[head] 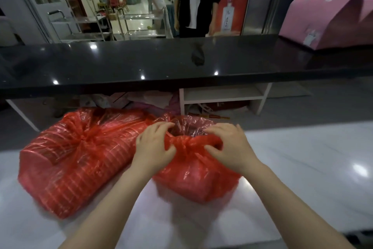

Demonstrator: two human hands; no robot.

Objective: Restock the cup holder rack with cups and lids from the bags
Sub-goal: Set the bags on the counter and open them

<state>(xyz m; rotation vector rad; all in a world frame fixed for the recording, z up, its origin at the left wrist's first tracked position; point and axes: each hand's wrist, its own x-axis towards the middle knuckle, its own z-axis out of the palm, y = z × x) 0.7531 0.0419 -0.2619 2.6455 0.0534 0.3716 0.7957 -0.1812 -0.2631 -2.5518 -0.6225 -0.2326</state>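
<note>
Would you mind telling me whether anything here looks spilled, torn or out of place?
Nothing stands out. Both red plastic bags sit intact on the white counter: the larger bag is knotted shut, and the left hand and right hand grip the smaller bag at its knot.

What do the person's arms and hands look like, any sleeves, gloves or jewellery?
Both forearms are bare as far as the view reaches, with no sleeves in sight. The left hand and right hand wear no gloves. No watch, bracelet or ring shows on either wrist or the fingers.

red bags (80, 158), black counter (181, 63), pink box (327, 16)
</note>
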